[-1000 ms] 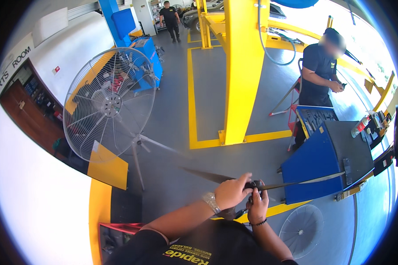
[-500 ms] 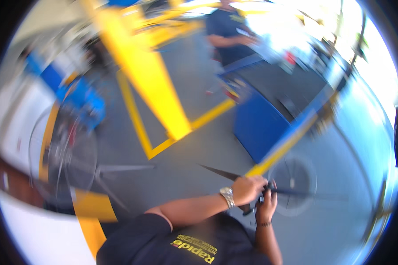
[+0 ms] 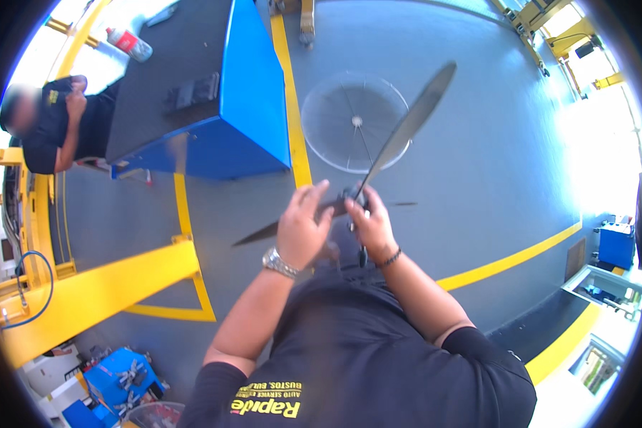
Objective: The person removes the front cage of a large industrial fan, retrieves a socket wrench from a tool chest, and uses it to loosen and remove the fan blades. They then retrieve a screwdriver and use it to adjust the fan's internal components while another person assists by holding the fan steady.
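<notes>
Fan hub [image 3: 349,193] and dark blades [image 3: 415,118]: holding in mid-air above the floor [image 3: 492,178], gripping close by the hub with bent fingers of the right hand [image 3: 373,227], curving half-spread fingers of the left hand [image 3: 299,232] over one blade, leaving unclear whether clasping. Pointing one long blade diagonally ahead and rightward, in front of the round wire guard [image 3: 357,121], another back and left. Holding both hands forward, angling inward.

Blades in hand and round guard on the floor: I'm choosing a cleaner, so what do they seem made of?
Blades: probably thin metal, dull grey, by their soft sheen; plastic remains possible. Round guard: likely metal wire, pale silvery finish, judging by its fine spokes and bright rim.
</notes>
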`<state>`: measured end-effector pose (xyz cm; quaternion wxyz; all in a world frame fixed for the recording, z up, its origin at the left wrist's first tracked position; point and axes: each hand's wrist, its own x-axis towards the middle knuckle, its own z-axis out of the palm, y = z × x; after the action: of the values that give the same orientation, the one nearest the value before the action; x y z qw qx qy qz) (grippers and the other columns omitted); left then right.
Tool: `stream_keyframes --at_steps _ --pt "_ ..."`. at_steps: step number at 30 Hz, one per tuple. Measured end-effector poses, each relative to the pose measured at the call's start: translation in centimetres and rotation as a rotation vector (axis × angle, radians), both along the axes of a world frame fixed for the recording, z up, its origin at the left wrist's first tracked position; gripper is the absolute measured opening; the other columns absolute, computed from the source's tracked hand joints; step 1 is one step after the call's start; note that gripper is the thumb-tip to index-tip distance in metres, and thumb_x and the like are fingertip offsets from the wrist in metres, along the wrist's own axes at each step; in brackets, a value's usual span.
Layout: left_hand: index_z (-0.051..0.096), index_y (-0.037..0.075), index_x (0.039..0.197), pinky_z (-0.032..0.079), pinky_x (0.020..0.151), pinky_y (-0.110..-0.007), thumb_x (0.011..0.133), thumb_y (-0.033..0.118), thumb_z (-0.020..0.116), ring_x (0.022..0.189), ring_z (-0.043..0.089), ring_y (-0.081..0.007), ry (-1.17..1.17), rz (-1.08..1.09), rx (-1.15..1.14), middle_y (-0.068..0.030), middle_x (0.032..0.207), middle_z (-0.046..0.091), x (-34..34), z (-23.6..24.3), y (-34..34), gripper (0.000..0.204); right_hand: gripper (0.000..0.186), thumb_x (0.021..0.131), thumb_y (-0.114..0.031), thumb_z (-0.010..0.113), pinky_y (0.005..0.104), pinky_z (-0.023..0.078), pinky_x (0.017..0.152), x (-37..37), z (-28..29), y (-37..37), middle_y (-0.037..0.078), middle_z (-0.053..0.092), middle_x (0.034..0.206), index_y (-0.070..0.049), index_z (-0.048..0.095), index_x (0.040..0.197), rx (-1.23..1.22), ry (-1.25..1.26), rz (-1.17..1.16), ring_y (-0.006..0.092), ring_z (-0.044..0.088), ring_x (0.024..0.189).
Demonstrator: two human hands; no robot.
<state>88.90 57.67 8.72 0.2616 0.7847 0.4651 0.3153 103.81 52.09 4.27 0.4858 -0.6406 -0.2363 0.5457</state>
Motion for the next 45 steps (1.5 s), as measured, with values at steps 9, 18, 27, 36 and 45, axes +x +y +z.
stream_keyframes --at_steps 9,18,27,36,45 --pt "0.069 0.004 0.098 0.052 0.079 -0.037 0.083 0.022 0.068 0.088 0.067 -0.0296 0.32 0.179 -0.766 -0.0134 0.093 0.07 -3.6 -15.1 0.0 0.023 0.06 0.08 -0.015 0.071 0.03 0.047 0.056 15.4 -26.0 11.5 0.009 0.064 0.086 0.002 0.048 0.132 -0.561 -0.03 -0.076 0.0144 0.058 0.066" --pt "0.07 0.008 0.093 0.052 0.082 -0.04 0.081 0.033 0.069 0.091 0.067 -0.0329 0.458 0.489 -1.54 -0.0157 0.092 0.07 6.5 -32.6 -11.1 0.028 0.023 0.082 -0.024 0.061 0.0366 0.047 0.046 27.5 -62.5 22.0 0.013 0.061 0.066 -0.001 0.066 0.082 -0.849 -0.326 0.21 0.0218 0.058 0.048" --pt "0.068 0.006 0.1 0.052 0.083 -0.039 0.086 0.032 0.066 0.093 0.067 -0.0321 0.209 0.225 -1.718 -0.0179 0.096 0.07 18.7 -36.2 -13.4 0.03 0.031 0.082 -0.022 0.066 0.0312 0.04 0.041 28.7 -66.4 36.0 0.005 0.059 0.068 -0.004 0.068 0.107 -0.691 -0.278 0.195 0.0143 0.046 0.042" --pt "0.065 0.004 0.108 0.05 0.088 -0.04 0.088 0.034 0.063 0.101 0.064 -0.0335 0.092 0.594 -1.692 -0.0188 0.106 0.068 23.3 -34.1 -19.5 0.037 0.036 0.071 -0.031 0.065 0.0436 0.053 0.083 37.8 -56.0 17.8 0.018 0.069 0.103 -0.007 0.07 0.097 -0.625 -0.979 1.706 0.0332 0.066 0.095" --pt "0.06 0.011 0.123 0.049 0.089 -0.042 0.086 0.044 0.063 0.102 0.064 -0.032 -0.387 1.718 -1.189 -0.0169 0.11 0.067 43.6 -16.7 -38.4 0.049 0.056 0.086 -0.033 0.063 0.0466 0.038 0.107 26.9 -41.0 12.9 0.0 0.04 0.149 -0.027 0.048 0.14 -0.374 -1.837 2.702 0.0225 0.039 0.137"
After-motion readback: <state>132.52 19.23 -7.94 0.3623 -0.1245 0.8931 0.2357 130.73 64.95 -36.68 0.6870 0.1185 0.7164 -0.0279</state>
